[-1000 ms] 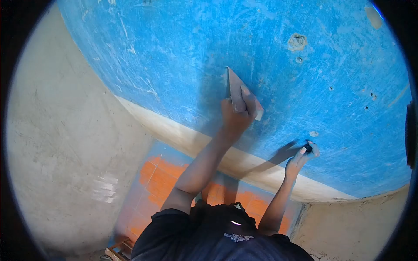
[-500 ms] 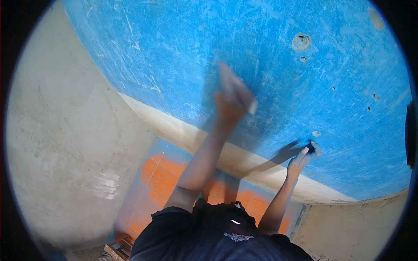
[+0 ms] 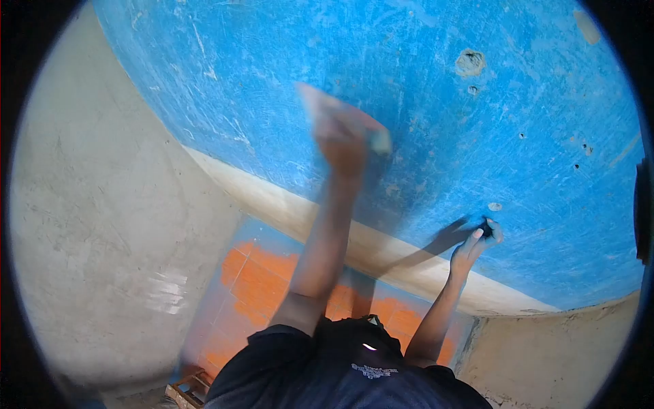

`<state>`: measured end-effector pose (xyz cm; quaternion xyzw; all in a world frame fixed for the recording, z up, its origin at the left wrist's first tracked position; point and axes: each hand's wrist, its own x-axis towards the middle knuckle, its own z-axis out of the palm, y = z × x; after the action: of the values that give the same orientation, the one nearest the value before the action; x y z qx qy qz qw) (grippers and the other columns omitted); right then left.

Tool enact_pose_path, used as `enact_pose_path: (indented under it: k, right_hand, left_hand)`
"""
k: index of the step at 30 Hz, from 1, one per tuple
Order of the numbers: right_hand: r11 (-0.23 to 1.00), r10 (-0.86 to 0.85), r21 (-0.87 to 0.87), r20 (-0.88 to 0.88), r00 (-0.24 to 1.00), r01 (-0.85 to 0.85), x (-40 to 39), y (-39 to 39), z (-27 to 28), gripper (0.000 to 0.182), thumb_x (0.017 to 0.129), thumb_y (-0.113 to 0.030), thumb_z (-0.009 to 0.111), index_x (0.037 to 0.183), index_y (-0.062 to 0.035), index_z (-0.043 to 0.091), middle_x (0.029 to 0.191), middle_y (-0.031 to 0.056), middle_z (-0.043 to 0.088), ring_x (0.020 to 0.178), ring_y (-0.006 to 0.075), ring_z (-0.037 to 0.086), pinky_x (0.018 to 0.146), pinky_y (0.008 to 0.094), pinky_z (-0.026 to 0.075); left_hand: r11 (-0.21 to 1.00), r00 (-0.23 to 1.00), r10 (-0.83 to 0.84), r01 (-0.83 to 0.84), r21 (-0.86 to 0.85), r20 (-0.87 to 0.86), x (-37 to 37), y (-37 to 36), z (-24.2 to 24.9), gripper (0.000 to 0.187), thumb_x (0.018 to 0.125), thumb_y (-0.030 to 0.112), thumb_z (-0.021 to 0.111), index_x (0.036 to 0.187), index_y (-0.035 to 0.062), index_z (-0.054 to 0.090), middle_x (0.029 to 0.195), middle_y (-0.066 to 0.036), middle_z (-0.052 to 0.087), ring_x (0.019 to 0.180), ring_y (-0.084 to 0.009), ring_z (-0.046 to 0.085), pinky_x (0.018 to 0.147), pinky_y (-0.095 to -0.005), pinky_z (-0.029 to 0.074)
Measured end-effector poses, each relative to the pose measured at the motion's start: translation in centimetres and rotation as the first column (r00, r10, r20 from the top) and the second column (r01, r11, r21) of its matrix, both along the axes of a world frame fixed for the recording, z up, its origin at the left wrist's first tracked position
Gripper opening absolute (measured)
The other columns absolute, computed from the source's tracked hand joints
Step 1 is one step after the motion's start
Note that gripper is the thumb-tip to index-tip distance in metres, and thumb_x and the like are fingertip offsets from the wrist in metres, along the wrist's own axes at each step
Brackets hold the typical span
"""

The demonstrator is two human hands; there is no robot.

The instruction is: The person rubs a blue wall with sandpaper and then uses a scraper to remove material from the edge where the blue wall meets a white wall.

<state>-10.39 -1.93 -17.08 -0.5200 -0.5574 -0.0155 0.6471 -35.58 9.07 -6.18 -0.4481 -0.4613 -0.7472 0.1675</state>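
Sheet [image 3: 315, 101] needs flat, even pressure on wall [image 3: 252, 61]; left hand [image 3: 343, 146] clamps it. Right hand [image 3: 464, 257] touches wall, its grip I cannot tell.

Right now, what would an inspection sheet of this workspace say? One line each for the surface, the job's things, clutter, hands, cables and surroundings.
Surface: blue wall, scuffed and scratched, with a chipped patch at upper right and smaller pits.
Job's things: one thin sheet, against or close to the wall; blurred, so its material is unclear.
Clutter: a wooden item at the lower left, partly cut off by the picture edge.
Hands: left hand grips the sheet; right hand holds nothing visible, its fingers at the wall.
Cables: nothing seen.
Surroundings: grey wall at left, floor patched orange and blue below.
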Motion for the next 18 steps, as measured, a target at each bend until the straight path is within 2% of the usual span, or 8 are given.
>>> enact_pose_path:
  k: [4,7,8,10,14,15,16,18]
  right_hand:
    - [1.0,-0.014,-0.006,0.024,1.0,0.014,-0.1,-0.1,0.3,0.037,0.098,-0.035,0.032,0.114,-0.0017,0.033,0.109,0.0127,0.03,0.099,0.0228,0.035,0.092,0.0398,0.027]
    - [0.999,-0.046,0.018,0.088,0.995,0.045,0.4,0.5,-0.3,0.037,0.098,-0.035,0.032,0.114,-0.0016,0.033,0.11,0.013,0.03,0.099,0.0227,0.034,0.092,0.04,0.027]
    - [0.998,-0.059,0.023,0.123,0.991,0.057,0.5,0.5,-0.4,0.037,0.098,-0.035,0.032,0.115,-0.0016,0.033,0.11,0.0131,0.03,0.1,0.0228,0.034,0.092,0.04,0.027]
    - [0.997,-0.075,0.025,0.113,0.991,0.072,0.3,0.6,-0.4,0.037,0.098,-0.035,0.032,0.114,-0.0016,0.033,0.11,0.0131,0.03,0.1,0.0228,0.034,0.092,0.0403,0.027]
    - [0.999,-0.034,-0.007,0.073,0.997,0.034,0.5,0.5,-0.7,0.037,0.098,-0.034,0.032,0.114,-0.0009,0.033,0.109,0.013,0.03,0.101,0.0235,0.034,0.092,0.041,0.027]
    - [0.999,-0.038,-0.007,0.091,0.995,0.039,0.6,0.3,-0.7,0.037,0.098,-0.034,0.032,0.114,-0.0008,0.033,0.109,0.0129,0.03,0.101,0.0236,0.034,0.092,0.041,0.027]
    - [0.999,-0.047,-0.004,0.111,0.993,0.047,0.6,0.3,-0.6,0.037,0.098,-0.034,0.032,0.114,-0.0007,0.033,0.108,0.0128,0.03,0.101,0.0237,0.035,0.092,0.0411,0.028]
    - [0.999,-0.037,0.005,0.13,0.991,0.037,0.8,0.4,-0.6,0.037,0.098,-0.033,0.032,0.113,-0.0002,0.033,0.107,0.0124,0.029,0.098,0.0235,0.035,0.09,0.0407,0.028]
  left_hand:
    - [0.978,0.759,-0.123,0.203,-0.053,0.64,-1.8,-2.0,3.2,0.02,0.088,0.009,0.034,0.071,0.0007,0.041,0.09,-0.02,0.058,0.064,-0.0249,0.051,0.062,-0.0357,0.044]
    - [0.957,0.947,-0.234,0.264,-0.121,0.218,1.3,-1.7,0.3,0.02,0.088,0.01,0.034,0.08,-0.0022,0.048,0.085,-0.019,0.059,0.072,-0.0273,0.052,0.07,-0.039,0.044]
    - [0.984,0.983,-0.179,0.179,-0.01,0.047,3.8,-2.0,0.7,0.021,0.088,0.011,0.034,0.085,-0.0035,0.05,0.079,-0.018,0.059,0.074,-0.0278,0.052,0.072,-0.0405,0.043]
    - [0.989,0.992,-0.108,0.114,0.094,-0.07,5.2,-2.8,1.5,0.025,0.088,0.012,0.035,0.093,-0.0053,0.052,0.072,-0.017,0.058,0.077,-0.0287,0.052,0.076,-0.0426,0.041]
    - [0.999,0.987,-0.053,0.051,-0.015,-0.154,-3.0,-0.7,-0.4,0.027,0.088,0.014,0.036,0.089,-0.0039,0.056,0.069,-0.015,0.058,0.079,-0.0277,0.052,0.075,-0.0427,0.039]
    - [0.995,0.971,-0.053,0.072,-0.074,0.234,-4.9,-0.1,-0.4,0.028,0.087,0.014,0.035,0.082,-0.0022,0.057,0.068,-0.013,0.057,0.075,-0.026,0.051,0.073,-0.0415,0.04]
    - [0.986,0.81,-0.024,0.118,-0.122,0.586,-5.3,0.2,-0.1,0.031,0.087,0.014,0.035,0.075,-0.0006,0.059,0.066,-0.012,0.056,0.071,-0.0244,0.051,0.07,-0.0403,0.04]
    - [0.979,0.762,-0.161,0.204,0.003,0.627,-4.0,0.1,0.1,0.021,0.088,0.013,0.036,0.089,-0.0002,0.052,0.064,-0.011,0.055,0.061,-0.0218,0.052,0.06,-0.0362,0.043]
